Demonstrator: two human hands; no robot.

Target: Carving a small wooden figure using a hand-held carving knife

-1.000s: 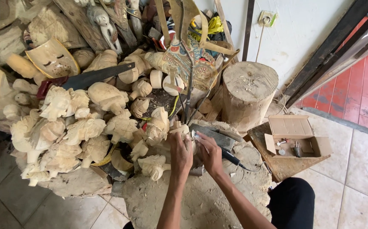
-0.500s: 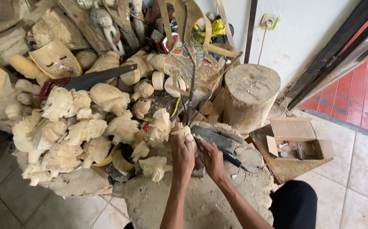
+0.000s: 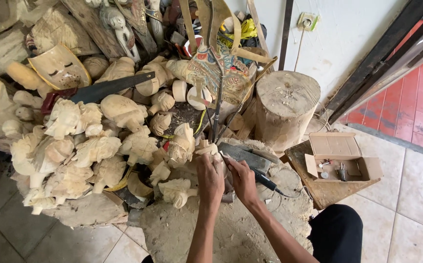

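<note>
Hands: left hand point(image 3: 210, 176) and right hand point(image 3: 243, 179) meet side by side at the far edge of the sawdust-covered work block point(image 3: 231, 229), both forearms reaching up from the near edge.
Left hand: clenched around a small pale wooden carving point(image 3: 209, 149), whose top pokes out just above the fingers.
Right hand: closed on a thin carving tool point(image 3: 227, 159) whose tip lies against the carving; the grip itself is partly hidden by the knuckles.
Carving's place: far edge of the work block, just in front of the heap of figures, touching both hands.
Beside the right hand: a dark sharpening stone point(image 3: 243, 154) lies just beyond it, and a black-handled tool point(image 3: 268, 183) lies on the block just to its right.
Heap on the left: many unfinished pale wooden figures point(image 3: 94, 146) piled on one another, with a red-handled saw point(image 3: 99, 90) laid across the top and a pale wooden mask point(image 3: 59, 68) behind it.
Behind the hands: a painted flat puppet point(image 3: 216, 68) leaning upright among sticks.
Right of the block: a round log stump point(image 3: 287, 107), upright, by the wall.
Floor at right: an open cardboard box point(image 3: 343, 163) with small metal bits inside, resting on a wooden board point(image 3: 326, 192).
Near corner: the person's dark-clad knee point(image 3: 335, 236) beside the block.
</note>
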